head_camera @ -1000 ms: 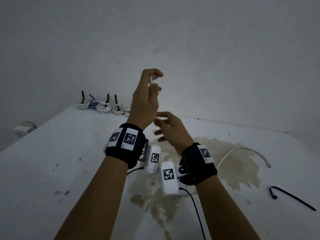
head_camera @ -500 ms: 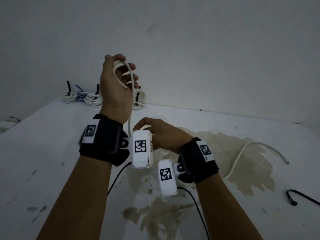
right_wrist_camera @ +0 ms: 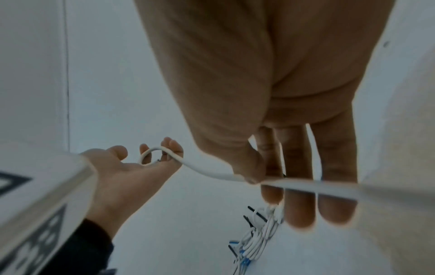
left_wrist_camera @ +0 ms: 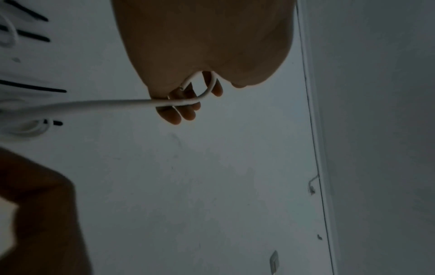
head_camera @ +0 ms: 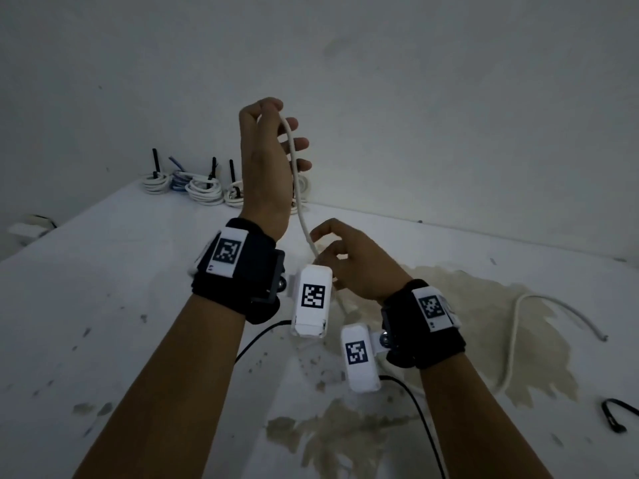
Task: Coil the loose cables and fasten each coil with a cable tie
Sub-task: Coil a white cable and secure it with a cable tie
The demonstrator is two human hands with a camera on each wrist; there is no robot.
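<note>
My left hand (head_camera: 273,143) is raised above the table with a white cable (head_camera: 294,174) looped once over its fingers. The left wrist view shows the cable (left_wrist_camera: 94,104) curling round the fingertips (left_wrist_camera: 186,113), its cut end near the palm. Below it, my right hand (head_camera: 332,250) pinches the same cable between thumb and forefinger, as the right wrist view shows at the thumb tip (right_wrist_camera: 249,178). The rest of the cable trails across the table (head_camera: 103,288) to the right and ends loose. A black cable tie (head_camera: 613,414) lies at the right edge.
Several tied coils (head_camera: 204,188), white and one blue, with black tie tails upright, sit at the table's far left against the wall. A brownish stain (head_camera: 466,323) spreads under the right hand. A small white object (head_camera: 31,229) lies beyond the left edge.
My left hand pinched only the cable end a second ago; now a loop lies over its fingers. My right hand, open then, has closed on the cable below.
</note>
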